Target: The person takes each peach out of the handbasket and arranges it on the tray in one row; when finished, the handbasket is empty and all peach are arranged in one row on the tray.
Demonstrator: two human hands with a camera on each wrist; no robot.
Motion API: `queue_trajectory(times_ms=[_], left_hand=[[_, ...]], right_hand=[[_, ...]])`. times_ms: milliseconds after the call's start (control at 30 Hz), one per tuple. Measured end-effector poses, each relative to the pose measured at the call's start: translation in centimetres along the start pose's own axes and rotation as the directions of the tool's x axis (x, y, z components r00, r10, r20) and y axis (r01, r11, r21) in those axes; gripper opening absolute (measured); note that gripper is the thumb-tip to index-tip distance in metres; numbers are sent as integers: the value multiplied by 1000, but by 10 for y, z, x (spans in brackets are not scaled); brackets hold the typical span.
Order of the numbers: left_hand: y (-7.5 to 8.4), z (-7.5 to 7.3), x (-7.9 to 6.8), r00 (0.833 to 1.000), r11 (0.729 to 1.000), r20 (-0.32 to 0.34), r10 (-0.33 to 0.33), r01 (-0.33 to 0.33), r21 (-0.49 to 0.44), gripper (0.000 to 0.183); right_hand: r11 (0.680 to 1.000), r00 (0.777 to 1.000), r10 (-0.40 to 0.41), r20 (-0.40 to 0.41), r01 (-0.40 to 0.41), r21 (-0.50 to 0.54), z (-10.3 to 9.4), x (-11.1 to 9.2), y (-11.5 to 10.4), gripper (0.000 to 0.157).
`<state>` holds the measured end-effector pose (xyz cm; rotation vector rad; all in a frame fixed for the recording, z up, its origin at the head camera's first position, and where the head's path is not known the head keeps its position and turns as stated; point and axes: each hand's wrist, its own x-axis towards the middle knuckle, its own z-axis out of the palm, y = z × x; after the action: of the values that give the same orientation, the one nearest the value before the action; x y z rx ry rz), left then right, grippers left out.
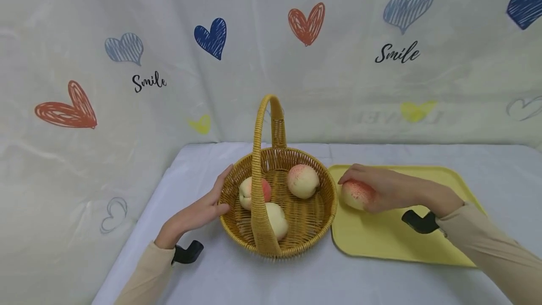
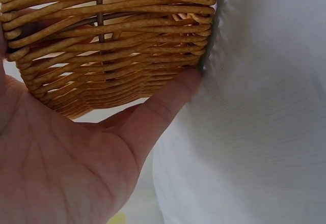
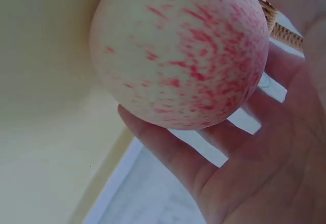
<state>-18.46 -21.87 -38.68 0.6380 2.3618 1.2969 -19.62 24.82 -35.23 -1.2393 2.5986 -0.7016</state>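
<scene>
- Appearing nearest are two beige sleeves [image 1: 146, 267], each one with a black piece [image 1: 189, 252] at the wrist.
- Next comes the left hand [image 1: 203, 210], which holds the basket [image 1: 302, 218] at its left edge. The thumb crosses the rim, while the other fingers lie along the outer wall; in the left wrist view one fingertip reaches down to the foot of the basket.
- The right hand [image 1: 387, 187] is grasping a peach [image 1: 357, 195], with fingers curved around it. This peach is pale with red specks and is at the left edge of the tray [image 1: 372, 236], near the far left corner. Whether it is lifted a little, I cannot tell.
- The tray is yellow, with rounded corners, and lies to the right of the basket, just beside it.
- Inside the basket are three more fruits: the near peach [image 1: 278, 222] by the near edge, the left peach [image 1: 245, 193] by the left edge, and the far peach [image 1: 303, 181] toward the far right edge. The handle [image 1: 257, 154] stands upright and partly hides the first two.
- All this rests on a white table [image 1: 322, 281].
- Behind the far edge of the table hangs a pale cloth [image 1: 254, 102], printed with coloured hearts [image 1: 306, 25] and the word "Smile" [image 1: 397, 53].
</scene>
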Motion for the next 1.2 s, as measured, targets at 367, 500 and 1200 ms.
queue_trajectory(times_ms=[367, 500, 1200], left_hand=[[0, 1, 1, 1000, 1000, -8, 1, -1, -22, 95], [1, 1, 2, 1000, 1000, -11, 12, -12, -20, 95], [2, 2, 0, 1000, 1000, -7, 7, -8, -10, 94]], right_hand=[[998, 998, 61, 15, -61, 25, 5, 9, 1, 55], [998, 998, 68, 14, -68, 14, 8, 10, -1, 56], [999, 998, -16, -68, 14, -32, 12, 7, 2, 57]])
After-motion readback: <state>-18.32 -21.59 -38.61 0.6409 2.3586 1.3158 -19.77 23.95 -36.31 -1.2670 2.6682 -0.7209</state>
